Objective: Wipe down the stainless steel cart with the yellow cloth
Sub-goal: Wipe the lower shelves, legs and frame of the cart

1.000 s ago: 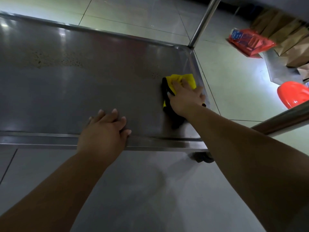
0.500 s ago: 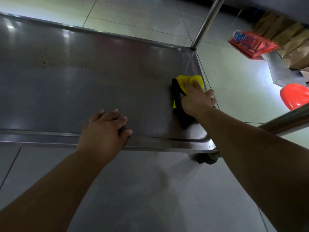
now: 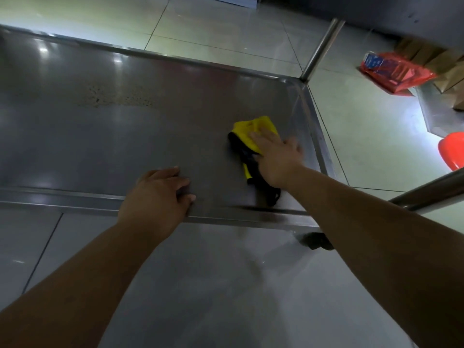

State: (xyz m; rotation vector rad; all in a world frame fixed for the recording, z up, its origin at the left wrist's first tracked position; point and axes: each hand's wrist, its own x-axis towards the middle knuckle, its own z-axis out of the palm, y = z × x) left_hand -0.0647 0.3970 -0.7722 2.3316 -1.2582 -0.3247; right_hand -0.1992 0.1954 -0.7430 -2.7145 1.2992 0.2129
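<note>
**Inspection: the person's arms and hands**

Two arms are showing in the head view, both bare from wrist to the frame's lower edge; no sleeve edge is reaching into view. The left hand (image 3: 157,197) is wearing no glove, ring or wristband that can be made out, and short, unpainted-looking fingernails are showing on it. The right hand (image 3: 278,156) is likewise showing bare, though motion blur is softening its fingers, so fine detail there cannot be told.

Stainless steel cart shelf (image 3: 125,136), raised rim, speckled patch toward the far side. On it: yellow cloth (image 3: 251,136) with black backing, near the right rim. Tiled floor (image 3: 364,136) beneath.
</note>
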